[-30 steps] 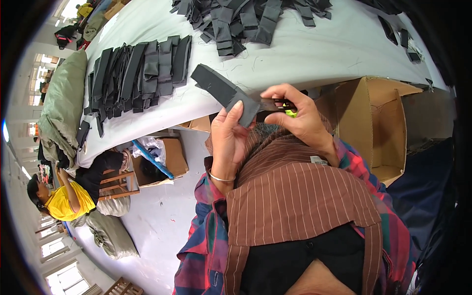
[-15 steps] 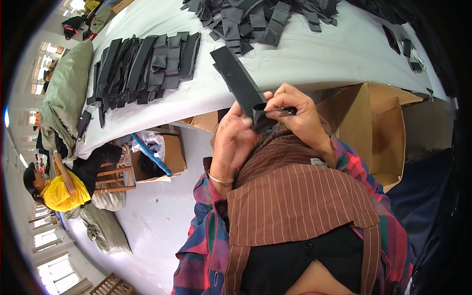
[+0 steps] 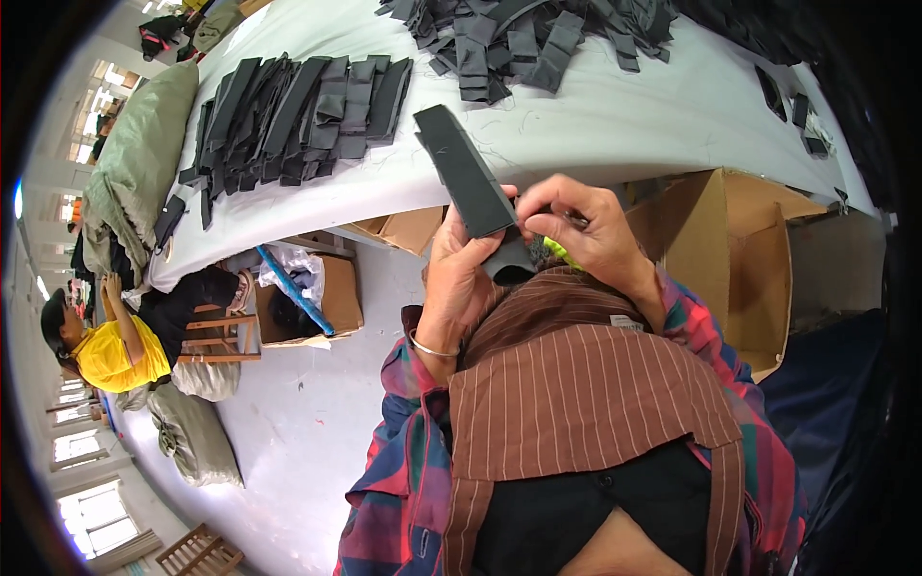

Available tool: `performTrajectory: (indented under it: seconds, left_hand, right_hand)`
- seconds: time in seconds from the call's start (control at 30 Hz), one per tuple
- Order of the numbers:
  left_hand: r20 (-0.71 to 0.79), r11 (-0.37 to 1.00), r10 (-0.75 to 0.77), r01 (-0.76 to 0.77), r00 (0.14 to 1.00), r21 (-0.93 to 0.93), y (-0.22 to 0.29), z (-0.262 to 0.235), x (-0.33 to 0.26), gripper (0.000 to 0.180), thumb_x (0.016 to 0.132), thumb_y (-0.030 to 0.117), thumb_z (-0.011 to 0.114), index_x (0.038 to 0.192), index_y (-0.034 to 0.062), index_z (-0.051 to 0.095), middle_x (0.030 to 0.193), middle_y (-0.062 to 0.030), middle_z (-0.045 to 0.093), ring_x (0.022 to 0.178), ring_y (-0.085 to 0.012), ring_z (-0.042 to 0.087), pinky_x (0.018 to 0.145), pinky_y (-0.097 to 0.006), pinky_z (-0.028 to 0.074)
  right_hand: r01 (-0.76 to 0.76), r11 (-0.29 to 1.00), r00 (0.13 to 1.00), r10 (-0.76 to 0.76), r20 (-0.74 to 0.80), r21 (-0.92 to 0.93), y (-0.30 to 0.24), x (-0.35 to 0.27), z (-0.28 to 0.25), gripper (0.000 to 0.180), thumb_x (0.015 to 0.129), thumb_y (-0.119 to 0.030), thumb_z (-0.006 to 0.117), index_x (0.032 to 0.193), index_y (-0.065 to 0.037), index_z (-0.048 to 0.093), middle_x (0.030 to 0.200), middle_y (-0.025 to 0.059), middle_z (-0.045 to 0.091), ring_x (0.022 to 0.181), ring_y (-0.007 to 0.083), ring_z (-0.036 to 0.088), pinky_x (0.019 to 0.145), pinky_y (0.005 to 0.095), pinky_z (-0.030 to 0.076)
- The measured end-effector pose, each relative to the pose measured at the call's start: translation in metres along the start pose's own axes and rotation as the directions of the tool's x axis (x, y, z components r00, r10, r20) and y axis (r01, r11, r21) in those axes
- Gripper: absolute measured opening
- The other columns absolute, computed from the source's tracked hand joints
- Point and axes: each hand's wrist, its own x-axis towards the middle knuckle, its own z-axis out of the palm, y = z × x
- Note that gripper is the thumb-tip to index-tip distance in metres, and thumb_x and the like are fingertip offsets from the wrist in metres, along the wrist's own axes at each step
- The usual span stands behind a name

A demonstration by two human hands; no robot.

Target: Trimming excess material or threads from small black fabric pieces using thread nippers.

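Note:
A dark grey, folded fabric strip (image 3: 466,173) slants up from my left hand (image 3: 459,274) toward the table. My left hand is closed around its lower end, the thumb lying across the cloth, and a loose fold hangs below. Just right of the strip, my right hand (image 3: 597,235) is curled in a pinch, its fingertips close to the strip's edge. A small dark object shows between those fingers, too hidden to name. Something bright yellow-green (image 3: 560,252) peeks out beneath the right hand.
On the white-covered table (image 3: 538,134) lie a row of dark strips (image 3: 298,120) and a loose heap of them (image 3: 523,43). Cardboard boxes (image 3: 759,269) stand below its edge. At the left are stuffed sacks (image 3: 139,158) and a person in yellow (image 3: 123,357).
The strip has turned in my left hand, its lower end now folded over, with the thumb across it. My right hand has shifted slightly right and down, and the yellow-green thing has come into view.

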Motion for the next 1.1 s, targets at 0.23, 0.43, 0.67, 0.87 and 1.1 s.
performTrajectory:
  seconds: [0.23, 0.43, 0.67, 0.87, 1.1]
  left_hand:
    - [-0.008, 0.987, 0.102, -0.101, 0.995, 0.128, -0.009, 0.002, -0.007, 0.043, 0.09, -0.002, 0.051, 0.131, 0.0012, 0.038, 0.114, -0.0097, 0.054, 0.094, -0.0162, 0.061, 0.081, -0.028, 0.054]
    - [0.027, 0.995, 0.035, -0.037, 0.999, 0.09, -0.004, 0.004, -0.014, 0.044, 0.089, -0.003, 0.053, 0.13, 0.0012, 0.038, 0.11, -0.0084, 0.057, 0.093, -0.0155, 0.061, 0.079, -0.027, 0.054]
    - [0.022, 0.754, 0.038, -0.043, 0.999, 0.655, -0.005, -0.021, -0.018, 0.016, 0.085, 0.005, 0.063, 0.1, 0.0013, 0.062, 0.106, -0.0068, 0.057, 0.096, -0.0177, 0.057, 0.082, -0.031, 0.047]
    - [0.357, 0.185, 0.438, -0.471, 0.825, 0.863, 0.009, -0.015, -0.016, 0.02, 0.084, 0.017, 0.066, 0.098, 0.0024, 0.064, 0.131, -0.0132, 0.042, 0.122, -0.0284, 0.034, 0.098, -0.037, 0.033]
    - [0.015, 0.8, 0.31, -0.27, 0.951, 0.537, -0.001, -0.013, -0.019, 0.022, 0.092, 0.016, 0.06, 0.106, -0.001, 0.06, 0.089, 0.0023, 0.06, 0.079, -0.0047, 0.053, 0.071, -0.021, 0.045]
  right_hand:
    - [0.267, 0.78, 0.957, -0.283, 0.061, -0.566, -0.007, 0.01, 0.013, 0.047, 0.068, 0.006, 0.068, 0.11, -0.013, 0.064, 0.12, 0.0088, 0.058, 0.098, 0.0252, 0.064, 0.082, 0.032, 0.053]
    - [0.303, 0.726, 0.942, -0.327, 0.078, -0.618, 0.002, 0.005, 0.012, 0.04, 0.069, 0.008, 0.066, 0.105, -0.01, 0.066, 0.113, 0.0095, 0.062, 0.091, 0.0247, 0.066, 0.075, 0.0317, 0.055]
    - [0.226, 0.785, 0.904, -0.389, -0.175, -0.576, 0.008, 0.015, 0.011, 0.007, 0.083, -0.007, 0.061, 0.089, -0.006, 0.06, 0.076, 0.0065, 0.064, 0.066, 0.023, 0.062, 0.054, 0.0315, 0.045]
    - [-0.214, 0.825, 0.929, 0.338, -0.152, 0.523, 0.0, 0.018, 0.005, 0.022, 0.094, -0.017, 0.056, 0.074, -0.015, 0.048, 0.058, -0.0105, 0.035, 0.045, 0.0017, 0.025, 0.043, 0.0209, 0.021]
    - [-0.258, 0.913, 0.941, 0.312, -0.133, 0.317, 0.005, 0.027, 0.002, 0.011, 0.093, -0.02, 0.058, 0.097, -0.009, 0.055, 0.068, -0.0075, 0.044, 0.055, 0.0014, 0.037, 0.049, 0.0195, 0.031]
